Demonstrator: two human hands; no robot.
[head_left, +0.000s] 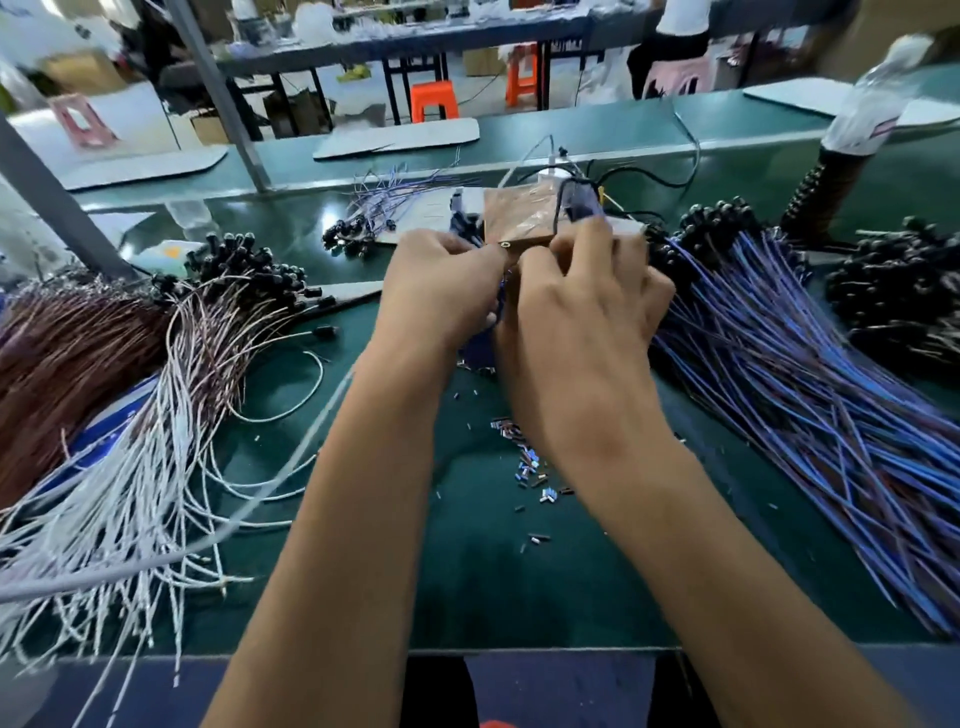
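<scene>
My left hand (441, 288) and my right hand (582, 322) meet over the middle of the green table (467, 571), fingers curled together. Between them they pinch a thin blue wire (500, 299), most of it hidden by the fingers. Just beyond the fingertips stands a small brown block-shaped fixture (519, 215) with a dark cable running over it. Short cut pieces of blue and black tubing (530, 467) lie scattered on the table under my right wrist.
A big bundle of blue wires (805, 395) with black caps fans out at the right. White and brown wires (145, 415) with black caps spread at the left. A clear water bottle (872, 98) stands far right. Orange stools and benches fill the background.
</scene>
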